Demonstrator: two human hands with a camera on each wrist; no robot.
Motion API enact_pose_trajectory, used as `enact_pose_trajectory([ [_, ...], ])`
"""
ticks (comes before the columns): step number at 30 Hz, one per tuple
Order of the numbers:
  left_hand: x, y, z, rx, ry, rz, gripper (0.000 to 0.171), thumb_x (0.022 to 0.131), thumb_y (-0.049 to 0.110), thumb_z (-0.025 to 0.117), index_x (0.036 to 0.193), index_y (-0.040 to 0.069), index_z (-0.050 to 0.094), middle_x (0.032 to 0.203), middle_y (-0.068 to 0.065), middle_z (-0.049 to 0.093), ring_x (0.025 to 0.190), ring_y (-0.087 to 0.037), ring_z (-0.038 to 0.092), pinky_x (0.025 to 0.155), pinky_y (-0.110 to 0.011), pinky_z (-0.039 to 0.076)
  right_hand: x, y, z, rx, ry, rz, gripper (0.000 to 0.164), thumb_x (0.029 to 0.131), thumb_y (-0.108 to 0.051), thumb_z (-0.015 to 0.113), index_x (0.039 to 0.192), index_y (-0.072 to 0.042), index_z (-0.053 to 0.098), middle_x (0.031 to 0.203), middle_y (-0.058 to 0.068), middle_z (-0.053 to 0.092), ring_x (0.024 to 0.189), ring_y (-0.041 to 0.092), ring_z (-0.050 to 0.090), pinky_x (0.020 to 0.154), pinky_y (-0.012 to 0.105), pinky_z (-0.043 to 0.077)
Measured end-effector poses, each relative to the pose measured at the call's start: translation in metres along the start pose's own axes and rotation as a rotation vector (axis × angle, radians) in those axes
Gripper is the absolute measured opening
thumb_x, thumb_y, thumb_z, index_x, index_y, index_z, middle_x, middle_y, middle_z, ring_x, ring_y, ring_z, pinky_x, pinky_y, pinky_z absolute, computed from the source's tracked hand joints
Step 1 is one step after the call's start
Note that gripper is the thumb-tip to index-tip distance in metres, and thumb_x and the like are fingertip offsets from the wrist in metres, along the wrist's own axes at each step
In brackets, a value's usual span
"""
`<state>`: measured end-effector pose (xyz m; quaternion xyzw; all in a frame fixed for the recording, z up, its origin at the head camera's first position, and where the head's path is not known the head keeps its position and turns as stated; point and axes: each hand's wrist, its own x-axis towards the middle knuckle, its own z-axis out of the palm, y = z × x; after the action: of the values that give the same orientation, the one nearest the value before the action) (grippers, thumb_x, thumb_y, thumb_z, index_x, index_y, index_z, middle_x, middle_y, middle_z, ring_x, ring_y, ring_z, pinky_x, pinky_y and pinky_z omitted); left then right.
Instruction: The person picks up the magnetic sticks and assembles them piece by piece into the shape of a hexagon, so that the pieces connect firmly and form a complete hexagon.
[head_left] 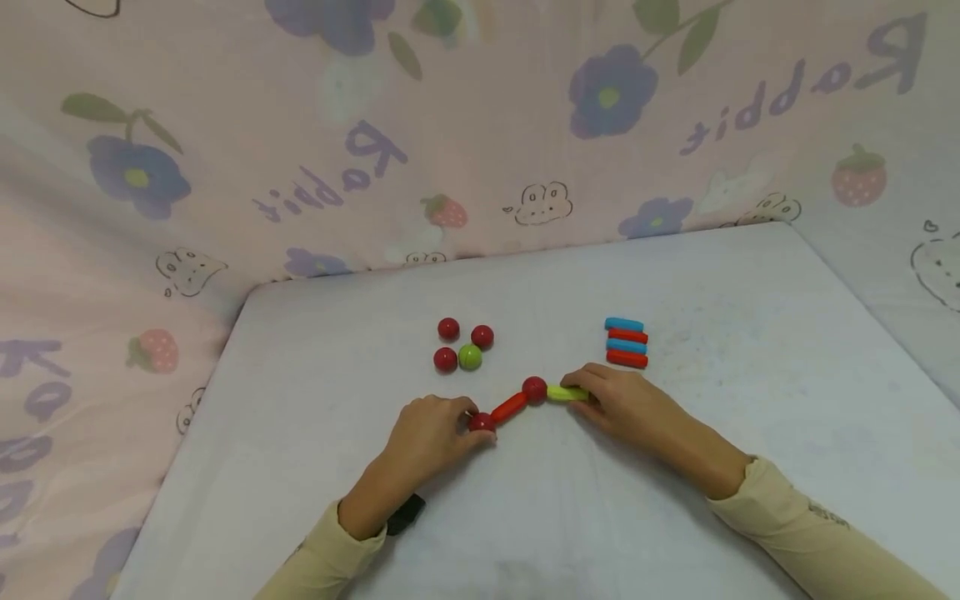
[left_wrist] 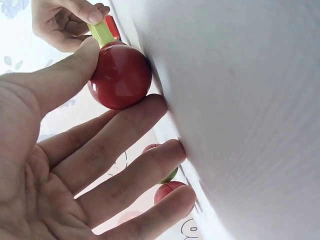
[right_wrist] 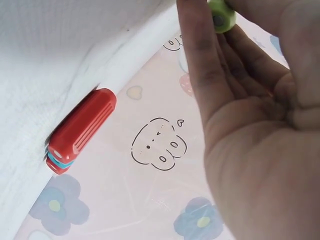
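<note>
A short chain lies on the white table: a red ball (head_left: 482,422), a red rod (head_left: 510,407), a second red ball (head_left: 534,389) and a yellow-green rod (head_left: 567,393). My left hand (head_left: 433,437) pinches the near red ball between thumb and forefinger; in the left wrist view that ball (left_wrist: 121,76) fills the grip while the other fingers stretch out beside it. My right hand (head_left: 626,408) pinches the far end of the yellow-green rod, whose round end (right_wrist: 221,17) shows between the fingers in the right wrist view. The rod's other end meets the second ball.
Behind the chain sit several loose balls, red ones (head_left: 448,328) and one green ball (head_left: 470,357). Red and blue rods (head_left: 627,343) lie in a row beyond my right hand. A patterned cloth (head_left: 480,125) rises behind the table's back edge. Something dark (head_left: 406,515) shows beneath my left wrist.
</note>
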<state>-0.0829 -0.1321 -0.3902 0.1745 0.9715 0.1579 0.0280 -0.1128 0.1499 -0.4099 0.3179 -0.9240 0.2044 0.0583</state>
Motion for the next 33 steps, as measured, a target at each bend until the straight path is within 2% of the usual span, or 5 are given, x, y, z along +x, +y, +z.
enact_pose_trajectory([
  [6,-0.001,-0.001,-0.002,-0.015,-0.028,0.035,0.033,0.078,0.042,0.083,0.096,0.015,0.076,0.068,0.008,0.066,0.057,-0.006,0.045,0.056,-0.021,0.036,0.000,0.000,0.000,0.014,0.029,-0.037,0.032,0.080,-0.011,0.082,0.109,-0.008,0.070,0.099,0.001,0.070,0.085,0.012,0.066,0.076,0.030,0.059],
  [12,-0.001,-0.004,-0.008,-0.074,-0.110,0.100,0.028,0.080,0.042,0.081,0.097,0.020,0.078,0.084,0.013,0.074,0.076,-0.006,0.058,0.072,-0.026,0.046,-0.001,-0.002,0.000,0.025,0.025,-0.019,0.031,0.082,-0.011,0.081,0.110,-0.009,0.070,0.101,0.001,0.071,0.089,0.013,0.068,0.079,0.031,0.059],
  [19,0.000,-0.003,-0.010,-0.190,-0.142,0.111,0.021,0.089,0.033,0.075,0.103,0.017,0.076,0.090,0.010,0.075,0.090,-0.011,0.064,0.082,-0.032,0.051,-0.002,-0.007,-0.001,0.040,-0.049,-0.043,0.032,0.085,-0.013,0.078,0.116,-0.013,0.068,0.104,-0.003,0.070,0.092,0.011,0.068,0.082,0.030,0.059],
  [26,0.003,-0.001,-0.004,-0.229,-0.159,0.069,0.038,0.090,0.031,0.074,0.124,0.017,0.066,0.101,0.007,0.071,0.098,-0.014,0.062,0.089,-0.036,0.052,-0.001,-0.009,0.000,0.044,-0.079,-0.177,0.031,0.088,-0.014,0.075,0.118,-0.013,0.066,0.105,-0.004,0.069,0.089,0.011,0.069,0.081,0.029,0.059],
  [33,0.003,0.001,0.000,-0.241,-0.168,0.126,0.053,0.089,0.028,0.075,0.139,0.026,0.057,0.120,0.007,0.068,0.112,-0.013,0.058,0.098,-0.037,0.050,-0.002,-0.010,0.001,0.056,-0.041,-0.224,0.031,0.085,-0.014,0.078,0.114,-0.013,0.068,0.103,-0.005,0.071,0.087,0.008,0.068,0.079,0.027,0.058],
])
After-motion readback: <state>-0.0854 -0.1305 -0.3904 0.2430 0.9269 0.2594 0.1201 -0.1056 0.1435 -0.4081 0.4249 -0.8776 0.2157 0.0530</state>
